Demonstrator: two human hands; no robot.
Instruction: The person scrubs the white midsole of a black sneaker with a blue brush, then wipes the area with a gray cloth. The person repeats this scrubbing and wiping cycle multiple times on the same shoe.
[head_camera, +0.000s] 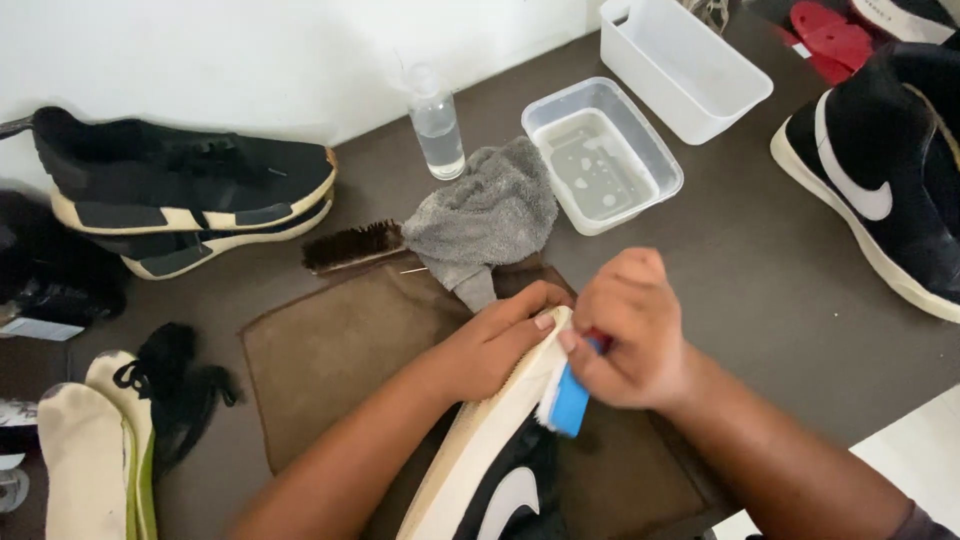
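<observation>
A black sneaker with a cream sole (480, 450) is lying on its side at the middle of a brown cloth mat (330, 350), its toe pointing toward one o'clock and its heel running off the bottom edge of the view. The left hand (495, 345) is closing around the toe end, fingers curling over the sole's rim and gripping it firmly. The right hand (635, 335) is pinching shut around a small blue-backed brush (568, 398), whose pale bristles are pressing against the sole edge just at three o'clock of the left fingertips.

Outward from there, a grey towel (490, 215) is lying crumpled at twelve o'clock, its lower corner overlapping the mat's far edge. A dark-bristled wooden brush (352, 246) is resting just at nine o'clock of the towel, touching it. A clear spray bottle (437, 125) is standing upright at eleven o'clock beyond the towel. A shallow clear tub of water (603, 155) is sitting at one o'clock, with an empty white bin (685, 65) just behind it. A black high-top with a white sole (880, 190) is lying at two to three o'clock, well apart from the hands. A pair of black low sneakers (190, 190) is stacked at ten o'clock against the wall. Pale insoles (85, 450) and black laces (175, 385) are lying at eight o'clock, beside the mat.
</observation>
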